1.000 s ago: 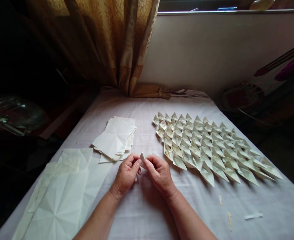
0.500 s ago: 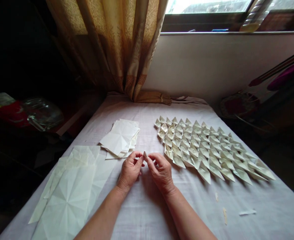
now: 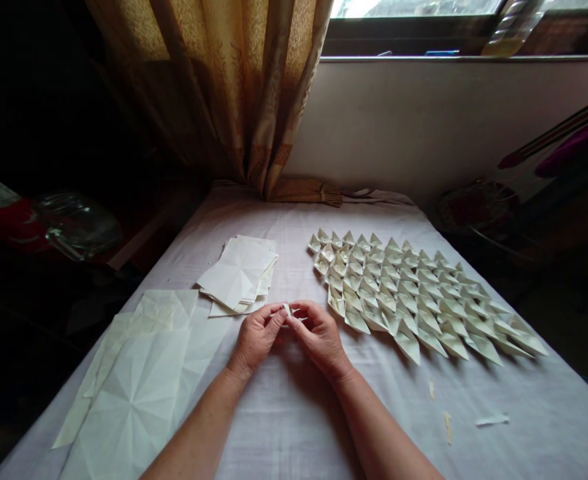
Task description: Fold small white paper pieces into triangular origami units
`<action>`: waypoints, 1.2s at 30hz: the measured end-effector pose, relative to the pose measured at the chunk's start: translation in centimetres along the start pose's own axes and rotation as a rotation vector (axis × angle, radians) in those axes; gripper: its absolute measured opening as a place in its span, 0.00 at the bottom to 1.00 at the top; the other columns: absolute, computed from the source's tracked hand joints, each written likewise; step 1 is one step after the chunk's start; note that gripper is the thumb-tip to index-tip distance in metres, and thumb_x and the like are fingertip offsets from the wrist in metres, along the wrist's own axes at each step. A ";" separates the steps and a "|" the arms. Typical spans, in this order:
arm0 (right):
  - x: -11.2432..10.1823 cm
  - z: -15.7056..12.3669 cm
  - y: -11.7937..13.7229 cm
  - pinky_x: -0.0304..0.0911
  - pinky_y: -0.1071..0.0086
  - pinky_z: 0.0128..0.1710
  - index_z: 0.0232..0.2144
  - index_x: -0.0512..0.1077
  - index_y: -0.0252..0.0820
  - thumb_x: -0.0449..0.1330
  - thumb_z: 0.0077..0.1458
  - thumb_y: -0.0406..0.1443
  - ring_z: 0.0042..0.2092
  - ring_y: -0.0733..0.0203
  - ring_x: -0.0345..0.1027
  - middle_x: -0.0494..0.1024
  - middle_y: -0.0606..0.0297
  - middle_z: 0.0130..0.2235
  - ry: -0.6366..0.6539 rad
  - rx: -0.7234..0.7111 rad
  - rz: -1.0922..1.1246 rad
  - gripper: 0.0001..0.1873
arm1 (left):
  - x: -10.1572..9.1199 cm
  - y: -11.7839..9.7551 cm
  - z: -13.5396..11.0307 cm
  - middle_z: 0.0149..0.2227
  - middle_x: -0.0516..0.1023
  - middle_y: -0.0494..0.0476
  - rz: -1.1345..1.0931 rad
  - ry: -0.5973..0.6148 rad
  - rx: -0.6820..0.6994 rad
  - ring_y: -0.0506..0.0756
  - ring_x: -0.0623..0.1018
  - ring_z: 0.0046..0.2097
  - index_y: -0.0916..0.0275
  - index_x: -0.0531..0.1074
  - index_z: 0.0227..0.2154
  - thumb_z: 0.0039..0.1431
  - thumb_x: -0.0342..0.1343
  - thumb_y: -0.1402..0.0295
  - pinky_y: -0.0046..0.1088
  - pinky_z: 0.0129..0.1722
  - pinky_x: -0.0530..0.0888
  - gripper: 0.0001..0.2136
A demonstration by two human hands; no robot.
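My left hand [image 3: 257,335] and my right hand [image 3: 319,337] meet over the middle of the cloth-covered surface. Both are closed, pinching a small folded piece of paper [image 3: 287,310] between thumbs and fingertips. Most of that piece is hidden by the fingers. Right of my hands stand many small folded paper boats [image 3: 389,280], packed in slanting rows. Just beyond my left hand lies a stack of creased paper squares [image 3: 239,270]. Larger creased sheets [image 3: 134,393] spread over one another at the near left.
Thin paper scraps [image 3: 493,420] lie on the lilac cloth [image 3: 294,427] at the near right. A gold curtain [image 3: 229,87] hangs down to the far edge, beside a wall and window sill [image 3: 404,59]. Clear plastic and a red item [image 3: 14,223] sit in shadow at left.
My fingers have shifted slightly around the folded paper, and more of its pale edge shows between the thumbs. The view has tilted a little. The boats and sheets stay in place.
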State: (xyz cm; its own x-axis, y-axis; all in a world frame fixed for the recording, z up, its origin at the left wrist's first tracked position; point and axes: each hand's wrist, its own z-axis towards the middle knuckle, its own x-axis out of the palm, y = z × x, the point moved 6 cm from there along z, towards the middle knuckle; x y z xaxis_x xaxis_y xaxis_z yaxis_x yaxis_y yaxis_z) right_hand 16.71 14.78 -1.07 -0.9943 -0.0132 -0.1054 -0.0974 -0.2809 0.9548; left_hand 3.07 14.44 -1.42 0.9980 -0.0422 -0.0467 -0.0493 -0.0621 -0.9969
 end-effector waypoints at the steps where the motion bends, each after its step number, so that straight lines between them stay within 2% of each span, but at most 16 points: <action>1: 0.0 0.1 -0.3 0.70 0.70 0.33 0.38 0.74 0.42 0.63 0.53 0.39 0.35 0.63 0.71 0.76 0.62 0.36 0.001 0.016 0.031 0.09 | -0.1 0.0 0.0 0.38 0.77 0.60 0.018 -0.016 0.025 0.55 0.77 0.36 0.65 0.77 0.38 0.54 0.58 0.52 0.23 0.24 0.76 0.19; 3: -0.1 0.2 -0.8 0.71 0.70 0.34 0.37 0.75 0.42 0.64 0.52 0.39 0.35 0.62 0.72 0.77 0.63 0.35 0.006 0.055 0.096 0.10 | -0.3 -0.1 0.1 0.41 0.74 0.61 0.064 -0.051 0.080 0.55 0.77 0.35 0.64 0.78 0.37 0.54 0.58 0.52 0.22 0.19 0.74 0.20; 5: -0.1 0.2 -1.3 0.71 0.68 0.35 0.37 0.75 0.42 0.65 0.50 0.39 0.35 0.62 0.72 0.78 0.62 0.35 0.017 0.087 0.147 0.11 | -0.4 -0.1 0.1 0.39 0.72 0.60 0.119 -0.072 0.127 0.53 0.75 0.32 0.64 0.79 0.37 0.55 0.57 0.52 0.20 0.15 0.71 0.19; 9: -0.1 0.2 -1.1 0.71 0.70 0.35 0.36 0.76 0.42 0.65 0.49 0.38 0.35 0.62 0.72 0.77 0.63 0.37 0.012 0.064 0.148 0.10 | -0.3 -0.2 0.1 0.34 0.72 0.58 0.175 -0.033 0.174 0.50 0.73 0.28 0.64 0.79 0.38 0.58 0.55 0.54 0.18 0.14 0.70 0.18; 15: 0.1 0.2 -0.7 0.72 0.71 0.34 0.36 0.76 0.43 0.66 0.50 0.40 0.34 0.64 0.72 0.75 0.64 0.36 0.039 0.070 0.171 0.11 | -0.3 0.1 0.2 0.38 0.73 0.60 0.075 -0.002 0.102 0.52 0.76 0.29 0.66 0.78 0.38 0.54 0.58 0.51 0.20 0.13 0.70 0.21; 25: 0.2 0.2 -1.5 0.71 0.67 0.36 0.35 0.74 0.42 0.67 0.48 0.41 0.34 0.61 0.72 0.78 0.63 0.34 0.089 0.158 0.209 0.13 | -0.3 0.4 0.3 0.36 0.74 0.59 0.051 -0.002 0.068 0.51 0.75 0.28 0.67 0.79 0.38 0.52 0.59 0.50 0.19 0.13 0.70 0.23; 36: 0.2 0.3 -1.5 0.69 0.66 0.35 0.36 0.74 0.42 0.66 0.49 0.40 0.33 0.60 0.73 0.79 0.63 0.32 0.122 0.182 0.193 0.12 | -0.3 0.3 0.1 0.34 0.74 0.58 0.053 -0.004 0.063 0.52 0.76 0.29 0.66 0.79 0.38 0.52 0.59 0.49 0.20 0.14 0.71 0.23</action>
State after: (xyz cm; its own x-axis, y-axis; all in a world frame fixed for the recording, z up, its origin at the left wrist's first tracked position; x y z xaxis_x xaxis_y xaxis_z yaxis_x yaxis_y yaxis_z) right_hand 16.67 15.44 -2.43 -0.9839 -0.1679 0.0609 0.0761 -0.0850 0.9935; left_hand 2.75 14.58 -1.70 0.9942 -0.0401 -0.0998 -0.0998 0.0032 -0.9950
